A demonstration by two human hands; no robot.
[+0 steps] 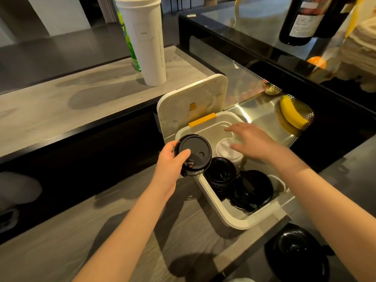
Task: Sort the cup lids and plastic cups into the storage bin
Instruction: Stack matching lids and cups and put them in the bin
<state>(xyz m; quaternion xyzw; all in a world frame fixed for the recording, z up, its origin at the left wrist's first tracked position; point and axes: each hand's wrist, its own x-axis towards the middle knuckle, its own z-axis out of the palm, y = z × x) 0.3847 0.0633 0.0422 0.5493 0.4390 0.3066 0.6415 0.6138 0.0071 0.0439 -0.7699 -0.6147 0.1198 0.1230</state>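
A black cup lid (192,153) is held by the left hand (168,162) above the left rim of the white storage bin (241,223). The thumb is laid across the lid's top, and the fingers are curled behind its far-left edge. The right hand (256,142) is held flat and open, fingers spread, over the far half of the bin; nothing is gripped by it. A white lid (225,152) is located just under its fingertips; whether contact is made cannot be determined. A stack of black lids (220,176) and a second black stack (253,190) are seated side by side in the near half of the bin. The bin cover (189,100) is stood upright at the far side. A further black lid pile (296,248) is placed outside the bin, near right. A tall white cup stack (145,43) is stood on the far counter (61,102).
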